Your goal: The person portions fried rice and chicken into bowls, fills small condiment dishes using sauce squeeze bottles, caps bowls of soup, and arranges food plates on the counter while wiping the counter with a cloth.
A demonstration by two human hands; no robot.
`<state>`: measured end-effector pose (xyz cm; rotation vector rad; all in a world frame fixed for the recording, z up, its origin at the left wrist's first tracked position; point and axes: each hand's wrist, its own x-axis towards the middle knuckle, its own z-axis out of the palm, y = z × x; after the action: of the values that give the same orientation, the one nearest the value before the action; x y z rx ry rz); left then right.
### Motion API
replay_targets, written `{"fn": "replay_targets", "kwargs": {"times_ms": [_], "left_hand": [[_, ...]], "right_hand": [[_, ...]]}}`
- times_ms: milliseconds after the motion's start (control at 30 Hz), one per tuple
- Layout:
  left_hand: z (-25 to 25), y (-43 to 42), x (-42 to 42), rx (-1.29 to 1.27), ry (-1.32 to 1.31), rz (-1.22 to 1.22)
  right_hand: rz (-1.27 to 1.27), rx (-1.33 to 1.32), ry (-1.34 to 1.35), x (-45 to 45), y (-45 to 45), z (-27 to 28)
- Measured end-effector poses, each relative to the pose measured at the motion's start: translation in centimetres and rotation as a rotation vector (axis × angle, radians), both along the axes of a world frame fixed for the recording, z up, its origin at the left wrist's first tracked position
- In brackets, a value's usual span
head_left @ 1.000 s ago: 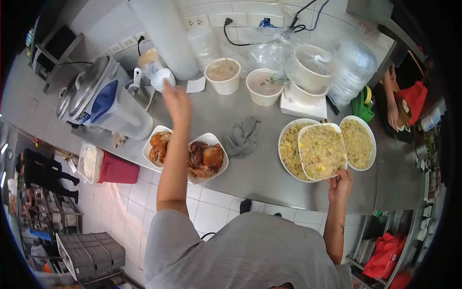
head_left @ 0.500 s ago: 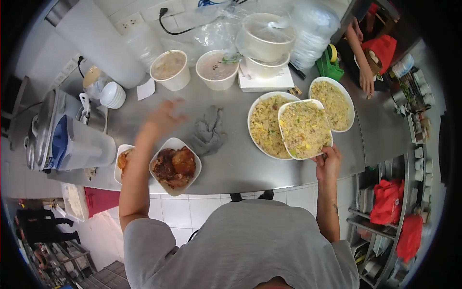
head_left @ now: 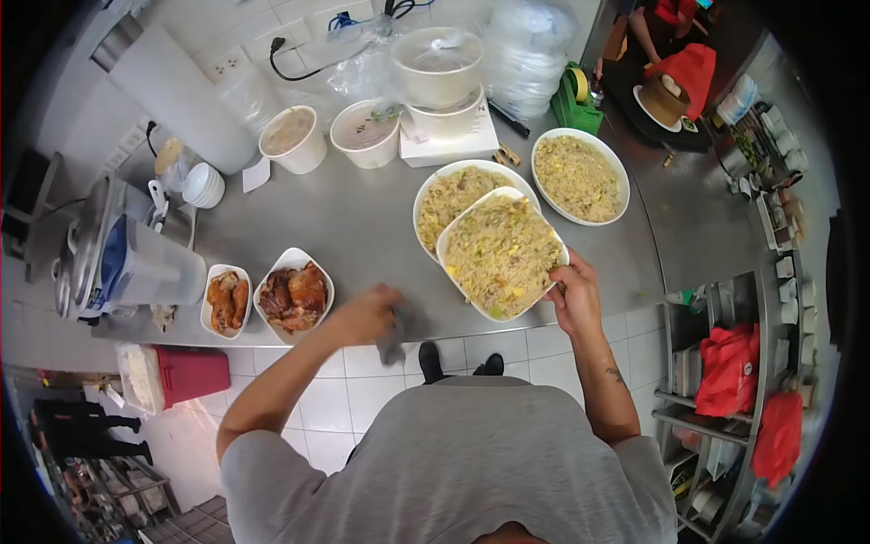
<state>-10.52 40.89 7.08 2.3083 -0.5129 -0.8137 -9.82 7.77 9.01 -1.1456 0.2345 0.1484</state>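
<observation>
My right hand (head_left: 575, 292) grips the edge of a white squarish plate of fried rice (head_left: 503, 254), held up and tilted over the counter's front part. That plate overlaps a white oval plate of fried rice (head_left: 458, 192) behind it. Another oval plate of fried rice (head_left: 580, 177) stands further right. At the counter's front edge, my left hand (head_left: 367, 315) is closed on a grey cloth (head_left: 391, 343), which hangs below the fingers. Left of this hand sit a white bowl of browned roast meat (head_left: 294, 297) and a smaller dish of roast meat pieces (head_left: 227, 301).
Lidded tubs (head_left: 364, 134) and a white box (head_left: 450, 147) line the back of the steel counter (head_left: 362, 218). A clear plastic container (head_left: 159, 267) stands left. At the upper right, a co-worker's arm (head_left: 645, 36) is near a steamer basket (head_left: 663, 102).
My left hand has come down from above the counter and taken the grey cloth to the front edge. My right hand has drawn the squarish plate nearer and leftward.
</observation>
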Motion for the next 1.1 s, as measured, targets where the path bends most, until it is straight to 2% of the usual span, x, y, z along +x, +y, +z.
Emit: {"fn": "replay_targets", "kwargs": {"times_ms": [67,167,200,300,400,500,600,700,800,833,900,1000,1033,1067,1100], "left_hand": [[1.9,0.6,0.0,-0.17,0.033,0.423],[-1.8,-1.9,-0.2,-1.044,0.582,0.953],[-3.4,-3.3,-0.1,-1.156,0.648,0.902],[-4.4,-6.4,1.5,-1.199,0.907,0.951],[-2.5,-7.3,4.0,-1.129,0.816,0.523],[0.7,-7.9,6.5,-0.713,0.488,0.114],[2.4,-9.7,7.1,-0.527,0.347,-0.087],[4.2,-8.2,5.8,-0.597,0.333,0.097],[5.8,-5.4,2.2,-0.951,0.214,0.509],[5.6,-4.5,1.4,-1.105,0.233,0.566],[3.3,-3.3,-0.1,-1.42,0.277,0.683],[-2.8,-4.1,-2.3,-1.642,0.33,1.014],[-5.4,-4.6,-3.0,-1.629,0.231,1.184],[-3.9,-7.0,-3.9,-1.657,0.281,1.247],[-5.1,-7.7,-4.2,-1.729,0.267,1.239]], "right_hand": [[0.061,0.016,0.034,-0.6,0.0,0.3],[0.311,0.068,0.046,-0.3,-1.0,-1.0],[0.416,0.091,0.045,-0.1,-1.4,-1.4],[0.592,-0.014,0.119,-0.1,-0.8,-0.4],[0.686,-0.057,0.189,-0.1,-0.6,0.8],[0.788,-0.078,0.225,0.4,-0.9,-0.1],[0.819,-0.1,0.256,0.4,-1.4,-0.9],[0.755,-0.1,0.249,-0.1,-2.0,0.5],[0.653,-0.072,0.183,0.0,-2.8,0.8],[0.616,-0.061,0.156,0.3,-3.1,0.5],[0.6,0.01,0.106,1.5,-3.6,-1.9],[0.519,0.061,0.053,2.4,-2.1,-2.0],[0.485,0.074,0.039,2.4,-0.8,-1.7],[0.447,0.075,0.04,2.4,0.6,-1.4],[0.409,0.076,0.041,2.4,2.1,-1.2]]}}
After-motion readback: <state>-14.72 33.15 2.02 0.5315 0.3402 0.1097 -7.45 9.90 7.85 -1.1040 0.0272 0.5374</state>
